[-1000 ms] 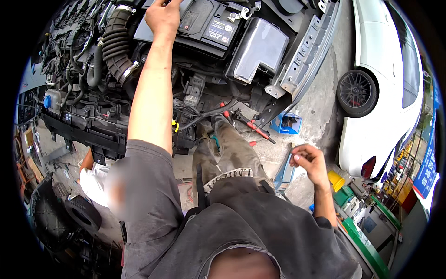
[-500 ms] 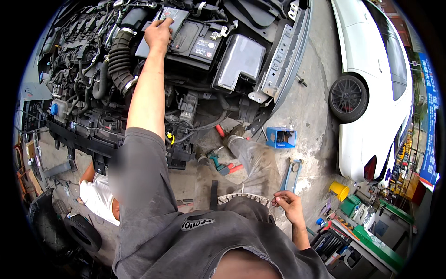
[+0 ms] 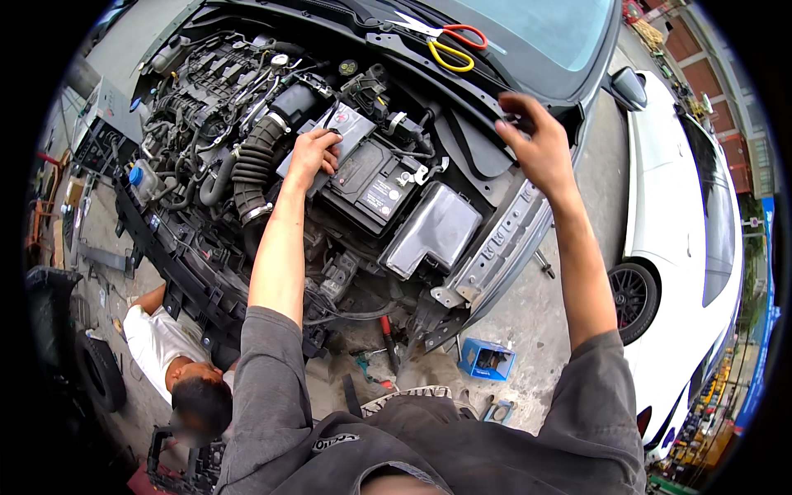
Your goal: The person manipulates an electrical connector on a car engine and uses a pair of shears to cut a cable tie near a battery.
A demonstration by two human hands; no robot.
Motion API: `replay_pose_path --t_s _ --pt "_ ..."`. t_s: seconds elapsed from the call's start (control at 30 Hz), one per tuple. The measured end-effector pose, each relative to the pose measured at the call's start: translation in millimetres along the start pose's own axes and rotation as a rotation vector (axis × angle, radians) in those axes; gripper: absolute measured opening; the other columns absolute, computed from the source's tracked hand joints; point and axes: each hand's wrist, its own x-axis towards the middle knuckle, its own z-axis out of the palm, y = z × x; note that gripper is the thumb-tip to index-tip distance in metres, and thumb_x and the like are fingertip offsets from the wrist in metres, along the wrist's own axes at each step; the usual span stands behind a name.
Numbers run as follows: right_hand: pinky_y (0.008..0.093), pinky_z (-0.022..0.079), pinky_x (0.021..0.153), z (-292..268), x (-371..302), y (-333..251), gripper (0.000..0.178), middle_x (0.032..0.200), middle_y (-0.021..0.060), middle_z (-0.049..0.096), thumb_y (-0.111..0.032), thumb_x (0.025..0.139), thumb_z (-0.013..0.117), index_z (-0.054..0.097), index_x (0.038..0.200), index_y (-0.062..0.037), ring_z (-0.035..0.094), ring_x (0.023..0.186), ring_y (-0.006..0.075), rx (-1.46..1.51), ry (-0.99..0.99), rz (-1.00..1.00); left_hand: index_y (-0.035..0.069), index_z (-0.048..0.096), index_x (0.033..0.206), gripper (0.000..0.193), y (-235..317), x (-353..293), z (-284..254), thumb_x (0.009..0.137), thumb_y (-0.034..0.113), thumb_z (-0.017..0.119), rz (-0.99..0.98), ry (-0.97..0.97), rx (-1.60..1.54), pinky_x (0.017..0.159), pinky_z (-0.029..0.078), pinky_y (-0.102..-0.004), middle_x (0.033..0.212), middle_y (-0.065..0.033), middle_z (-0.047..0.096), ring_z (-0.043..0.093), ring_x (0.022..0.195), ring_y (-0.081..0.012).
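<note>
Scissors (image 3: 434, 33) point left — long axis slanting slightly away.

clock from battery (image 3: 369, 179) | left hand (image 3: 315, 157) 10, near | right hand (image 3: 538, 150) 2–3, apart | scissors (image 3: 433, 33) 1 | white car (image 3: 667, 165) 3 | blue box (image 3: 492, 372) 5 | co-worker (image 3: 169, 340) 7–8
</note>
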Motion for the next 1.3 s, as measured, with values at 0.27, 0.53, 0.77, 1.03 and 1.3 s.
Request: replay_pose_path --t_s 0.27,0.53,0.77,1.03,1.3 --pt "0.0489 0.050 0.104 95 211 117 0.078 0.136 0.0202 0.058 -0.012 0.080 0.065 0.037 0.153 -0.0121 0.058 0.127 0.0350 -0.840 -0.287 -0.164 -0.002 0.063 0.085 0.018 10 -8 11 0.088 0.016 0.063 -0.040 0.142 0.119 0.038 0.042 -0.0247 0.071 -0.0091 0.061 0.058 0.046 -0.0136" --pt "0.0484 0.053 0.102 108 226 156 0.089 0.132 0.0264 0.057 -0.013 0.075 0.066 0.033 0.158 -0.0167 0.062 0.119 0.0393 -0.930 -0.320 -0.241 0.003 0.056 0.093 0.037 8 -8 19 0.098 0.040 0.055 -0.090 0.139 0.018 0.038 0.039 -0.0212 0.076 -0.0094 0.058 0.056 0.047 -0.0128" --pt "0.0442 0.054 0.091 74 236 111 0.070 0.113 0.0236 0.070 -0.033 0.081 0.068 0.047 0.141 -0.0041 0.067 0.104 0.0397 -0.725 -0.393 0.008 0.008 0.053 0.097 0.053 22 10 31 0.104 0.059 0.038 -0.328 0.119 -0.085 0.035 0.034 -0.0223 0.071 -0.0083 0.054 0.052 0.042 -0.0152" --pt "0.0301 0.054 0.077 31 135 128 0.076 0.098 0.0101 0.063 -0.035 0.085 0.074 0.043 0.149 -0.0070 0.067 0.081 0.0195 0.461 -0.418 0.162 0.010 0.045 0.066 0.070 18 11 30 0.101 0.069 0.030 -0.277 0.138 -0.227 0.038 0.028 -0.0252 0.053 0.0017 0.032 0.042 0.040 -0.0143" --pt "0.0232 0.045 0.071 120 30 71 0.072 0.096 0.0061 0.053 -0.049 0.083 0.080 0.047 0.127 -0.0025 0.054 0.083 0.0138 1.638 -1.010 0.813 0.010 0.035 0.056 0.066 32 9 33 0.103 0.054 0.020 -0.244 0.238 -0.248 0.038 0.024 -0.0299 0.048 -0.0012 0.027 0.030 0.040 -0.0179"
